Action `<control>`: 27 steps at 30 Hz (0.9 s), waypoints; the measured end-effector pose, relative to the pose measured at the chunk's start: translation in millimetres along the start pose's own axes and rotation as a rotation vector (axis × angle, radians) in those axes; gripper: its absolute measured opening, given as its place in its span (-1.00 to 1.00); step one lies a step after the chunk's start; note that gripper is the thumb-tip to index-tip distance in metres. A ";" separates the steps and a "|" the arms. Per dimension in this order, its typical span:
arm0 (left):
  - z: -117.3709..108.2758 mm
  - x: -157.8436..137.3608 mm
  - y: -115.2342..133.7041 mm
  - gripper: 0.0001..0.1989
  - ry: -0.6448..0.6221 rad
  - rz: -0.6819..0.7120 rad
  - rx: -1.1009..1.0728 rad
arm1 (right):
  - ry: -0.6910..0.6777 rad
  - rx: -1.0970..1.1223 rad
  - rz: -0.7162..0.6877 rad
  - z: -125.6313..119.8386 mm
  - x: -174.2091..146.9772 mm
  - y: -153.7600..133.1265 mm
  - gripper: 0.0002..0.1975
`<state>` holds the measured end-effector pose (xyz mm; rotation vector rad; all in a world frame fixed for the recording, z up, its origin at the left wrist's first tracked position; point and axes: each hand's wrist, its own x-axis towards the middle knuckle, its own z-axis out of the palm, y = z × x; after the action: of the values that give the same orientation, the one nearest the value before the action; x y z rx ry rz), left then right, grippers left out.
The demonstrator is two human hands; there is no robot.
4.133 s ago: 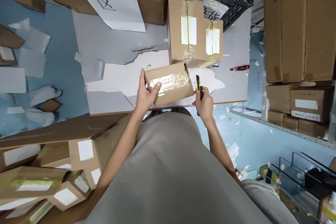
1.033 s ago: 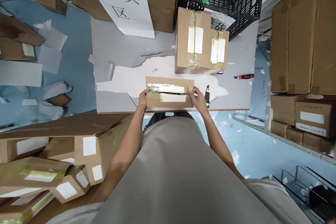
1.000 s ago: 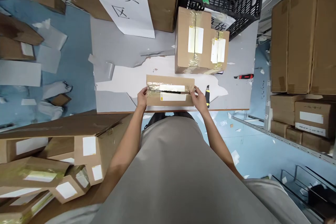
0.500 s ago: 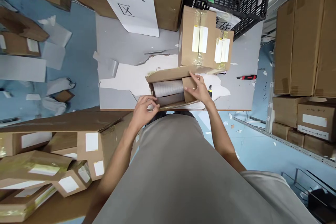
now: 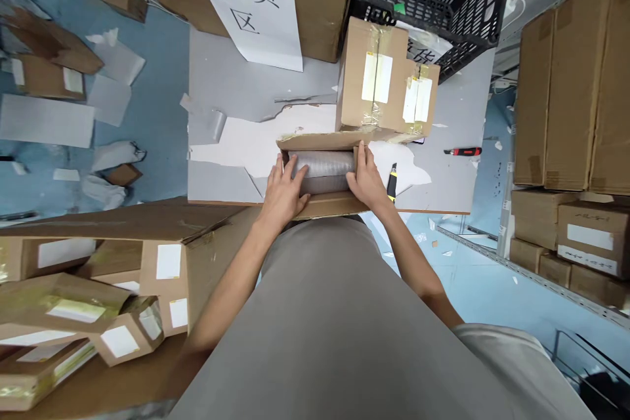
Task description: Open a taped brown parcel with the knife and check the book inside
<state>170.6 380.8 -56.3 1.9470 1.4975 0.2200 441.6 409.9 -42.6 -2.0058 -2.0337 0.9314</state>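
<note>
An open cardboard box [image 5: 327,205] lies at the table's front edge with its long far flap raised. Inside is a cylindrical bundle [image 5: 327,163] in clear, shiny wrap; what it contains is hidden. My left hand [image 5: 285,193] rests over the box's left end, fingers spread, some of them touching the bundle. At the right end, my right hand [image 5: 368,178] pinches the short end flap, thumb on the inner side and fingers along its top. A yellow-and-black utility knife [image 5: 392,182] lies just right of that hand.
Two taped cartons [image 5: 357,105] stand behind the box, near a black plastic crate [image 5: 403,3]. A red-and-black cutter [image 5: 462,151] lies at the table's right. White paper [image 5: 246,138] covers part of the tabletop. Labelled boxes [image 5: 168,261] fill a large carton at lower left.
My left hand has moved up and right onto the box's left end. The right end flap, earlier folded over the bundle, now stands upright in my right hand, uncovering more of the bundle.
</note>
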 end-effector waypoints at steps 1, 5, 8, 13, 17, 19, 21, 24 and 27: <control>-2.4 7.6 3.6 -0.17 -0.007 0.043 0.045 | 0.005 0.015 0.002 -4.7 -3.6 4.3 -0.03; -1.3 46.5 17.5 -0.07 -0.153 0.200 0.202 | 0.028 -0.005 0.101 -19.7 -14.9 14.6 -0.14; 13.7 74.5 20.7 -0.06 -0.244 0.235 0.286 | 0.032 -0.037 0.132 -22.3 -17.8 15.4 -0.17; 33.3 102.4 9.4 -0.44 -0.240 0.180 0.245 | 0.034 0.000 0.128 -18.5 -15.9 14.7 -0.20; 30.4 108.4 0.1 -0.52 -0.328 0.081 0.326 | 0.041 0.010 0.149 -17.9 -15.9 17.3 -0.21; 27.6 104.2 -0.9 -0.51 -0.339 0.073 0.354 | 0.034 0.015 0.158 -18.5 -17.7 19.4 -0.23; 25.7 96.2 -0.5 -0.46 -0.337 0.078 0.362 | 0.027 0.017 0.165 -19.4 -20.2 21.6 -0.24; 25.0 83.1 0.1 -0.28 -0.399 0.038 0.308 | 0.036 0.021 0.150 -20.3 -23.0 24.8 -0.27; 26.7 75.3 1.0 -0.25 -0.443 -0.076 0.190 | 0.032 0.020 0.127 -19.5 -23.0 27.0 -0.32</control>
<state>209.7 438.6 -95.4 1.9175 1.3253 -0.3779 477.0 392.5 -33.4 -2.1462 -1.8922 0.9315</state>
